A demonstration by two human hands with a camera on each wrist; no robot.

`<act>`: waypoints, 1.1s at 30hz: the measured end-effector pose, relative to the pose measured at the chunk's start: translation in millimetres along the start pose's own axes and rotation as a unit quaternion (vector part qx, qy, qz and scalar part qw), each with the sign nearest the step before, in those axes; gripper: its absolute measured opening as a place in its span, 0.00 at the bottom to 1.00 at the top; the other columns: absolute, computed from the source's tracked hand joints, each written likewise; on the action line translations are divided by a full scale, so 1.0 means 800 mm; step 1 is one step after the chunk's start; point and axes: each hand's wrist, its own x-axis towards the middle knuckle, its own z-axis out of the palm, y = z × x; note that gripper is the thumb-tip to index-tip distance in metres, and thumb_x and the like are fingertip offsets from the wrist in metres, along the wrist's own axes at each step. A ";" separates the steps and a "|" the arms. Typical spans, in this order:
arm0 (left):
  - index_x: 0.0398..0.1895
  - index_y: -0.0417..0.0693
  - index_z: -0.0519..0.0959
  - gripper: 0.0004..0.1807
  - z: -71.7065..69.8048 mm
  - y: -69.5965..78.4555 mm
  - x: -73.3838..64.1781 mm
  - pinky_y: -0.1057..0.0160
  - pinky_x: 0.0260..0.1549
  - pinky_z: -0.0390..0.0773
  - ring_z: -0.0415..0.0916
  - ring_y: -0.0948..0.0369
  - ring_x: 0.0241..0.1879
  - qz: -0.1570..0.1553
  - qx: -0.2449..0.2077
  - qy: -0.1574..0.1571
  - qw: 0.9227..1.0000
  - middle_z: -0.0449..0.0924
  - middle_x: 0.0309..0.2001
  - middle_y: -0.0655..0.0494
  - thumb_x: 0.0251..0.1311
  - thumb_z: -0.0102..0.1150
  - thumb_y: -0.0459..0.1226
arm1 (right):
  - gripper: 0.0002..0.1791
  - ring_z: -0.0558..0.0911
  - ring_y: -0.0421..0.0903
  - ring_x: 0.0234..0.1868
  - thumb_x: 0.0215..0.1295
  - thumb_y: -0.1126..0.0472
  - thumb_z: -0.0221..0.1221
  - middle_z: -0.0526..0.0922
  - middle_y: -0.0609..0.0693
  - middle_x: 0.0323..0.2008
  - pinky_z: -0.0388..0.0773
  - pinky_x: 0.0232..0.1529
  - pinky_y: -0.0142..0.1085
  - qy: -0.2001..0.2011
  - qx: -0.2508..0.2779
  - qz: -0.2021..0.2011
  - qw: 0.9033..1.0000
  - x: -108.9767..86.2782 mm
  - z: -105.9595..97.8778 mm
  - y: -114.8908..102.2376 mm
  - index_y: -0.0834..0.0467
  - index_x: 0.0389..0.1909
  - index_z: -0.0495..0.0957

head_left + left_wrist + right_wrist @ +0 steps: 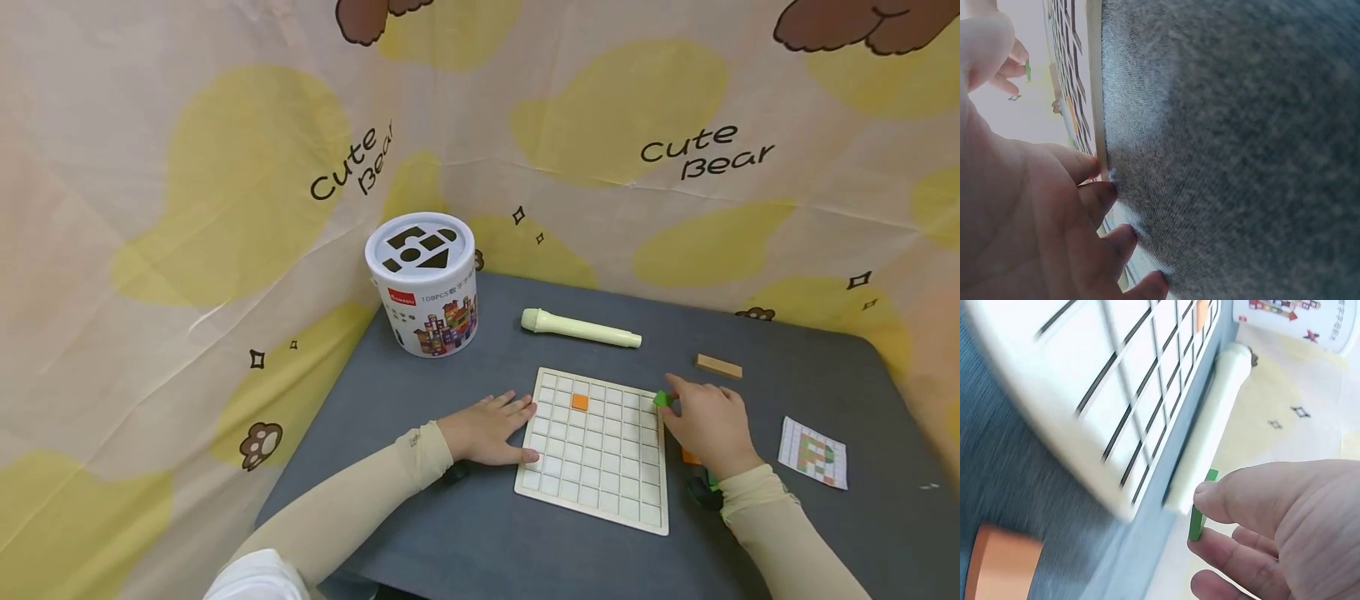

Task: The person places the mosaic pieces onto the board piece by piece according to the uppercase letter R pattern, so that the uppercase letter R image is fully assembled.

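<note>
A square white grid board (592,467) with a pale wooden rim lies on the dark table. One orange square tile (580,402) sits in a cell of its second row from the back. My left hand (491,429) rests at the board's left edge, fingers spread and thumb over the rim. Above the board's back right corner, my right hand (708,421) pinches a thin green tile (1202,509) between thumb and finger. Beneath that hand lies an orange tile (1005,565), partly hidden in the head view.
A white bucket (426,292) with shape holes in its lid stands at the back left. Behind the board lies a pale green microphone-shaped stick (581,327). A wooden block (719,366) and a card with a coloured grid pattern (813,452) lie to the right.
</note>
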 end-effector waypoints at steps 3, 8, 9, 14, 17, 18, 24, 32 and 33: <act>0.89 0.56 0.47 0.54 -0.001 -0.001 -0.001 0.47 0.80 0.45 0.36 0.55 0.85 0.000 -0.005 -0.001 1.000 0.43 0.87 0.59 0.71 0.38 0.76 | 0.33 0.87 0.59 0.39 0.63 0.60 0.75 0.91 0.57 0.43 0.68 0.59 0.73 -0.009 0.005 -0.005 1.000 0.008 0.005 -0.014 0.68 0.67 0.79; 0.89 0.56 0.47 0.53 -0.001 -0.001 -0.003 0.47 0.80 0.44 0.36 0.54 0.85 0.000 -0.011 -0.002 1.000 0.42 0.87 0.60 0.72 0.39 0.75 | 0.32 0.88 0.60 0.43 0.64 0.60 0.75 0.91 0.56 0.42 0.67 0.61 0.73 -0.015 0.000 -0.017 1.000 0.019 0.017 -0.031 0.67 0.66 0.80; 0.89 0.56 0.47 0.53 -0.001 -0.001 -0.003 0.47 0.80 0.44 0.36 0.54 0.85 0.000 -0.010 -0.002 1.000 0.42 0.87 0.60 0.72 0.39 0.75 | 0.32 0.88 0.60 0.43 0.63 0.61 0.75 0.91 0.55 0.42 0.68 0.61 0.72 -0.014 -0.001 -0.021 1.000 0.020 0.019 -0.034 0.67 0.66 0.80; 0.89 0.57 0.47 0.52 0.000 -0.001 -0.004 0.48 0.80 0.44 0.36 0.55 0.85 0.003 -0.007 0.001 1.000 0.42 0.87 0.60 0.72 0.39 0.75 | 0.30 0.88 0.60 0.43 0.62 0.62 0.75 0.91 0.53 0.39 0.69 0.61 0.72 -0.005 0.001 -0.052 0.999 0.024 0.029 -0.049 0.67 0.65 0.82; 0.89 0.57 0.46 0.52 0.000 -0.001 -0.004 0.48 0.80 0.44 0.36 0.55 0.85 0.005 -0.007 0.003 1.000 0.42 0.87 0.60 0.73 0.38 0.74 | 0.30 0.88 0.62 0.46 0.62 0.63 0.75 0.92 0.53 0.40 0.69 0.61 0.72 -0.005 0.011 -0.065 0.998 0.027 0.037 -0.055 0.66 0.64 0.82; 0.89 0.57 0.46 0.52 0.000 -0.001 -0.004 0.48 0.80 0.44 0.35 0.54 0.85 0.006 -0.006 0.003 1.000 0.41 0.87 0.60 0.73 0.38 0.74 | 0.29 0.88 0.61 0.46 0.62 0.63 0.75 0.92 0.53 0.40 0.68 0.62 0.72 -0.006 0.015 -0.066 0.998 0.027 0.039 -0.056 0.66 0.64 0.82; 0.89 0.57 0.46 0.50 0.000 -0.001 -0.003 0.48 0.80 0.43 0.35 0.55 0.85 0.007 -0.001 0.005 1.000 0.41 0.87 0.60 0.75 0.36 0.73 | 0.29 0.88 0.58 0.47 0.63 0.62 0.74 0.91 0.51 0.41 0.69 0.62 0.70 -0.018 0.022 -0.076 0.997 0.031 0.049 -0.063 0.65 0.65 0.82; 0.89 0.57 0.47 0.50 0.001 -0.001 -0.003 0.48 0.80 0.43 0.35 0.55 0.85 0.003 0.000 0.005 1.000 0.41 0.87 0.60 0.75 0.36 0.73 | 0.29 0.87 0.62 0.51 0.63 0.63 0.75 0.91 0.53 0.44 0.67 0.63 0.72 -0.023 0.031 -0.089 0.995 0.035 0.055 -0.072 0.64 0.65 0.82; 0.89 0.57 0.47 0.50 0.002 -0.001 -0.003 0.48 0.80 0.43 0.35 0.55 0.85 0.002 0.000 0.005 1.000 0.41 0.87 0.60 0.74 0.36 0.73 | 0.29 0.87 0.62 0.51 0.63 0.63 0.75 0.91 0.54 0.45 0.67 0.64 0.72 -0.026 0.031 -0.087 0.995 0.035 0.055 -0.072 0.64 0.65 0.82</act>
